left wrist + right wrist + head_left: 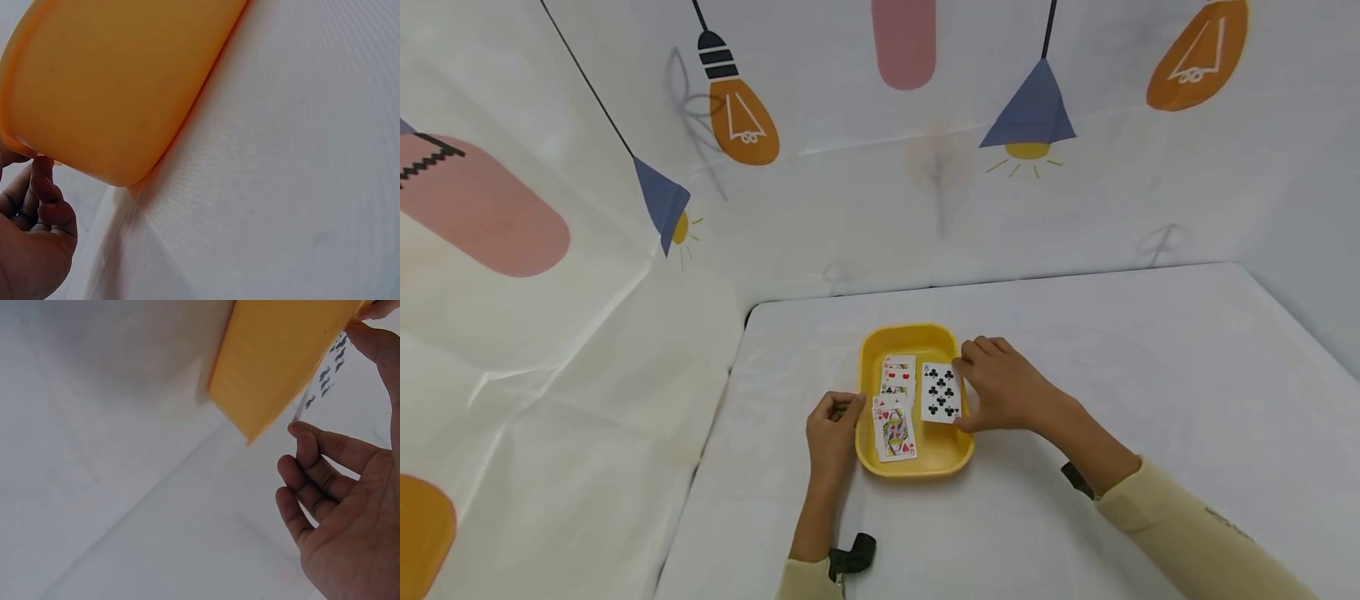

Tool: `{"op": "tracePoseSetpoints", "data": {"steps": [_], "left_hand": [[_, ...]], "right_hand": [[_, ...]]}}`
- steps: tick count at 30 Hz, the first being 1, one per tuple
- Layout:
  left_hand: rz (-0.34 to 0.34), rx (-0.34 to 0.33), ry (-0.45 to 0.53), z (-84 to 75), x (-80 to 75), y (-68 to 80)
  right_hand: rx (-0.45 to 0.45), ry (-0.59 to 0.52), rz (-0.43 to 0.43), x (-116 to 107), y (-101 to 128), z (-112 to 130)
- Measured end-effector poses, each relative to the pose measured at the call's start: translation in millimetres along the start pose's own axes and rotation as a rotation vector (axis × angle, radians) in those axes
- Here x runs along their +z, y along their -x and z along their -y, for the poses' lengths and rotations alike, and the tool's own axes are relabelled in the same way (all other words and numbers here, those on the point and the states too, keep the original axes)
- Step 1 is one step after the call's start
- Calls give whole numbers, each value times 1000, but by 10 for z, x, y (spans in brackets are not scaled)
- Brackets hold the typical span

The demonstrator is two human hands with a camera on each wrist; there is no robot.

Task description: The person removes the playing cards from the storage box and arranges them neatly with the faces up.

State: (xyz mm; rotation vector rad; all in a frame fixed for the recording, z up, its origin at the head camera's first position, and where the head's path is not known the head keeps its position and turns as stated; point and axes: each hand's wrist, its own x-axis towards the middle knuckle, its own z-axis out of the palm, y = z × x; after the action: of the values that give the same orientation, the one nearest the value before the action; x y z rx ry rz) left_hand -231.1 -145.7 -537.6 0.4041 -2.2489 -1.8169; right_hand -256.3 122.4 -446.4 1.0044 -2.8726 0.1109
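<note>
A yellow tray (908, 335) sits on the white table and holds playing cards. A fanned row of red cards (898, 379) lies along its left side, ending in a queen of hearts (894, 434). My right hand (1000, 387) pinches a clubs card (940, 392) by its right edge over the tray's right half. In the right wrist view the thumb lies on the clubs card (325, 378) and the fingers (312, 481) curl beneath it, beside the tray (281, 356). My left hand (833, 425) has curled fingers and holds the tray's left rim. The left wrist view shows those fingers (44, 187) touching the tray (106, 81).
The white table (1150, 375) stretches out to the right and front of the tray. Its left edge (715, 433) runs close to my left hand. A printed backdrop (880, 167) closes off the back and left sides.
</note>
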Motion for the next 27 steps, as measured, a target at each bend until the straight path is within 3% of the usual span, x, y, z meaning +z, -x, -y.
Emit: {"op": "tracePoseSetpoints", "data": {"steps": [27], "left_hand": [[5,1,1,-6,-11,-20]], "right_hand": [[21,27,-14,-134,173,-604]]}}
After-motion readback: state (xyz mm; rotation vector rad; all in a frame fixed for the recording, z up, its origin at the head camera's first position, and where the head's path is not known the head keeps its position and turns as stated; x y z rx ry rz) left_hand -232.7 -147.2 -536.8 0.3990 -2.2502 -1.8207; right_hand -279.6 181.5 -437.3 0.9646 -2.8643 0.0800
